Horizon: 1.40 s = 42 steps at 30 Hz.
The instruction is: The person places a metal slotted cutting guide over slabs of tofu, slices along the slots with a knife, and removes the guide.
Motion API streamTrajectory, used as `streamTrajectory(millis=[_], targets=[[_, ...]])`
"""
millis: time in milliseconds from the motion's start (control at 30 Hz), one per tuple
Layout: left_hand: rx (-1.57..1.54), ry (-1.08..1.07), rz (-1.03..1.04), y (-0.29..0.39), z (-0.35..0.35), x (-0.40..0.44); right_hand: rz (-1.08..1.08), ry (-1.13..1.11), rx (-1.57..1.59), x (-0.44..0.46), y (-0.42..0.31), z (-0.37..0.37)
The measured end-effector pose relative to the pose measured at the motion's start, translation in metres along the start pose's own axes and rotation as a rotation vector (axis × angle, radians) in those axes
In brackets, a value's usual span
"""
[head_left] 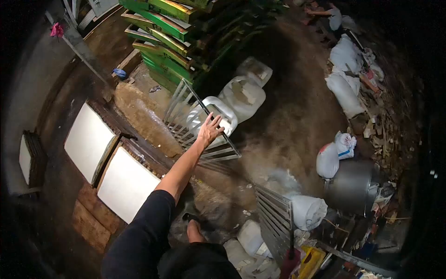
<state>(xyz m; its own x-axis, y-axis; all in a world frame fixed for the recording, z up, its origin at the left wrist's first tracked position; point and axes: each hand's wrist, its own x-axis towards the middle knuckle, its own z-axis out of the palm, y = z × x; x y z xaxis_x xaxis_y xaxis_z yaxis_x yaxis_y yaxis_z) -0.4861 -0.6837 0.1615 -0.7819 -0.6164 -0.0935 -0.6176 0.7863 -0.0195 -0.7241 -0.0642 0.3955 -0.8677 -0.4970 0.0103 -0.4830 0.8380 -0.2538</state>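
Observation:
My left hand (210, 130) reaches out from a black sleeve, back of the hand up, over the top bar of a metal rack (189, 100). Its fingers are spread and look to be touching or just above the bar; the exact contact is unclear. White plastic containers (244, 96) with cut-open tops stand just behind the rack. Left of my forearm lie two white slabs (127, 183) (89, 142) on dark stacks. My right hand does not show.
Green trays (169, 39) are stacked high at the top. A second slatted rack (274, 218) stands at the lower right, near white sacks (306, 211) and a metal drum (350, 186). Debris and sacks (344, 93) line the right side. A person (333, 17) is at the upper right.

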Motion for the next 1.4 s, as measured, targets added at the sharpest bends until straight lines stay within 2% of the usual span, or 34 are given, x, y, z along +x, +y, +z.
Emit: streamTrajectory(millis=[33, 100, 133, 167, 200, 233, 267, 300, 333, 400, 433, 500, 633, 800, 900, 967, 1000, 1133, 1200, 1300, 1333, 1400], targets=[[-0.021, 0.088, 0.003, -0.003, 0.007, -0.011, -0.037, -0.028, -0.115, 0.0, -0.031, -0.002], [-0.034, -0.165, 0.16, -0.022, 0.027, -0.025, -0.098, -0.113, -0.202, 0.012, -0.047, 0.015], [0.039, -0.129, 0.189, -0.032, 0.024, -0.042, -0.13, -0.156, -0.248, 0.017, -0.051, 0.024], [0.054, -0.26, 0.189, -0.049, -0.001, -0.059, -0.4, 0.005, -0.199, 0.023, -0.056, 0.038], [0.049, -0.224, 0.279, -0.074, -0.013, -0.079, -0.42, -0.018, -0.278, 0.03, -0.073, 0.044], [-0.016, -0.208, 0.307, -0.103, -0.03, -0.099, -0.388, -0.097, -0.215, 0.036, -0.077, 0.055], [0.107, -0.163, 0.374, -0.125, -0.08, -0.124, -0.425, -0.141, -0.212, 0.042, -0.085, 0.064], [0.12, -0.252, 0.381, -0.147, -0.107, -0.14, -0.434, -0.169, -0.177, 0.045, -0.096, 0.074], [0.062, -0.106, 0.456, -0.165, -0.141, -0.162, -0.481, -0.181, -0.202, 0.048, -0.106, 0.084], [0.069, 0.037, 0.505, -0.172, -0.223, -0.206, -0.578, -0.175, -0.065, 0.055, -0.13, 0.104], [0.106, -0.014, 0.482, -0.165, -0.271, -0.233, -0.621, -0.184, -0.029, 0.059, -0.148, 0.113], [0.179, 0.029, 0.506, -0.156, -0.349, -0.285, -0.68, -0.214, -0.015, 0.062, -0.189, 0.126], [0.166, 0.002, 0.286, -0.125, -0.466, -0.385, -0.728, -0.266, 0.136, 0.068, -0.272, 0.174], [0.19, -0.067, 0.055, -0.086, -0.534, -0.479, -0.863, -0.365, 0.216, 0.076, -0.372, 0.253], [0.192, -0.024, -0.11, -0.063, -0.531, -0.543, -0.845, -0.43, 0.243, 0.077, -0.427, 0.294], [0.199, -0.007, -0.217, -0.045, -0.534, -0.577, -0.784, -0.512, 0.121, 0.08, -0.462, 0.316], [0.195, -0.044, -0.311, -0.035, -0.538, -0.591, -0.767, -0.489, 0.217, 0.079, -0.472, 0.326], [0.174, -0.155, -0.653, 0.008, -0.544, -0.665, -0.823, -0.45, 0.234, 0.086, -0.504, 0.371], [0.217, -0.174, -0.82, 0.026, -0.534, -0.722, -0.838, -0.45, 0.169, 0.088, -0.526, 0.357], [0.279, -0.283, -0.903, 0.049, -0.529, -0.785, -0.854, -0.414, 0.028, 0.103, -0.534, 0.373], [0.219, -0.261, -1.021, 0.055, -0.525, -0.801, -0.83, -0.442, 0.029, 0.107, -0.533, 0.375], [0.129, -0.186, -1.222, 0.071, -0.514, -0.831, -0.927, -0.332, 0.198, 0.111, -0.525, 0.377]])
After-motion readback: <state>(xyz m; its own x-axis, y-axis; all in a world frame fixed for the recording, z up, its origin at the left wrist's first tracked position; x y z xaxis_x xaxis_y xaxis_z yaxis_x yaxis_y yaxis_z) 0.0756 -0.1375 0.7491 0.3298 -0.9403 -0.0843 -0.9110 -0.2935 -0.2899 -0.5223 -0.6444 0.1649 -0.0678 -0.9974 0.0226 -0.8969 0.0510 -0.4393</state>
